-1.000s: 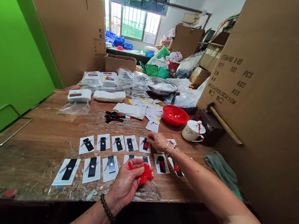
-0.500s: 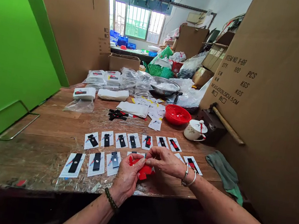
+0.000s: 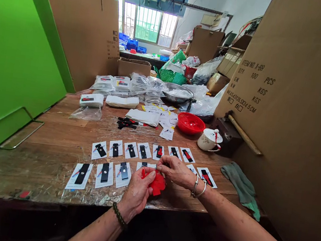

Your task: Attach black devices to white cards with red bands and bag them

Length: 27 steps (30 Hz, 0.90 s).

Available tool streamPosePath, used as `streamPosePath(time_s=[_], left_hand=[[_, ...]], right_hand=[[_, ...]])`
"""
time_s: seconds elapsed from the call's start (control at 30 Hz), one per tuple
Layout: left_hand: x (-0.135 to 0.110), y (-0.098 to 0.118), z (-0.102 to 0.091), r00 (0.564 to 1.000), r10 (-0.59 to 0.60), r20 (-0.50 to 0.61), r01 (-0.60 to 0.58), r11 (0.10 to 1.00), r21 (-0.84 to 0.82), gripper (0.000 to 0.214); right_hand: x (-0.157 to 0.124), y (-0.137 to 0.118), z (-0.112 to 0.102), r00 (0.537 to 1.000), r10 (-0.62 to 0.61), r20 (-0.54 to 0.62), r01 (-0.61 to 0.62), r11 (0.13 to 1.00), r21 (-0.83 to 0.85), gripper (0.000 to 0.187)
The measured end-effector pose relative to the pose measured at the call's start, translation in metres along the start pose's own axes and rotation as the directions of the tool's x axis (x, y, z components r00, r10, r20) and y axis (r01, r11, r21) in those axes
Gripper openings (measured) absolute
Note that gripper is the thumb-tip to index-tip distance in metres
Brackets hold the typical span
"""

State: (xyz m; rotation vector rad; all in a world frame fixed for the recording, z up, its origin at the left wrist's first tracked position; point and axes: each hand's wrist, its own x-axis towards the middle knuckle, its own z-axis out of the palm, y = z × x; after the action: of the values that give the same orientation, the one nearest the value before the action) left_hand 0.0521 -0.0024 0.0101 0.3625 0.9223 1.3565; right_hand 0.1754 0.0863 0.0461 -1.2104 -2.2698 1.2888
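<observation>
**Two hands meet on one red bundle**

Both hands work at the near edge of the table [image 3: 47, 148]. The left hand [image 3: 137, 191] is curled shut around a red bundle [image 3: 157, 184] of small flat pieces, palm turned inward. The right hand [image 3: 176, 172] comes in from the right with its fingertips pinched narrow on the bundle's upper edge — whether a single piece is already parted from the rest cannot be told.

The bundle sits between the two hands, just above the table's front edge, with the left hand under and behind it and the right hand above it.

Just beyond the hands lie two rows of white cards. The front row [image 3: 105, 174] runs leftward from the left hand, and the back row [image 3: 143, 151] runs across behind both. Each card carries a dark strip lying lengthwise, away from the person. The cards nearest the bundle lie partly hidden under the right hand.

Farther back are a pile of black pieces [image 3: 126, 123], a red basket [image 3: 190, 123] and a lidded cup [image 3: 210, 140]. A green cloth [image 3: 241, 187] lies at the right — well apart from the hands.
</observation>
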Motion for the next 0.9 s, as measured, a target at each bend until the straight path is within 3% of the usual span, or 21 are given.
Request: streamPosePath(time_s=[0.2,0.37,0.47,0.57,0.73,0.9], left_hand=[[-0.002,0.008,-0.003,0.998,-0.037,-0.044,0.036,0.999,-0.014,0.025],[-0.003,0.022,-0.014,0.988,-0.025,-0.150,0.021,0.999,-0.029,0.012],[-0.004,0.028,-0.020,0.980,-0.022,-0.199,0.017,0.999,-0.028,0.019],[-0.004,0.028,-0.023,0.976,-0.017,-0.217,0.009,0.999,-0.037,0.029],[-0.008,0.030,-0.024,0.971,-0.018,-0.238,0.010,0.999,-0.035,0.028],[-0.014,0.040,-0.024,0.961,-0.002,-0.278,-0.009,0.999,-0.040,0.026]], right_hand=[[0.011,0.006,-0.011,0.999,0.036,-0.011,-0.035,0.996,0.077,0.013],[0.017,0.017,-0.028,0.993,-0.077,0.089,0.091,0.982,-0.164,0.011],[0.022,0.023,-0.024,0.981,-0.064,0.181,0.114,0.953,-0.280,0.011],[0.025,0.030,-0.014,0.981,-0.055,0.185,0.119,0.926,-0.358,0.013],[0.029,0.035,-0.014,0.987,-0.070,0.142,0.122,0.910,-0.397,0.012],[0.032,0.030,-0.016,0.981,-0.043,0.188,0.118,0.905,-0.410,0.013]])
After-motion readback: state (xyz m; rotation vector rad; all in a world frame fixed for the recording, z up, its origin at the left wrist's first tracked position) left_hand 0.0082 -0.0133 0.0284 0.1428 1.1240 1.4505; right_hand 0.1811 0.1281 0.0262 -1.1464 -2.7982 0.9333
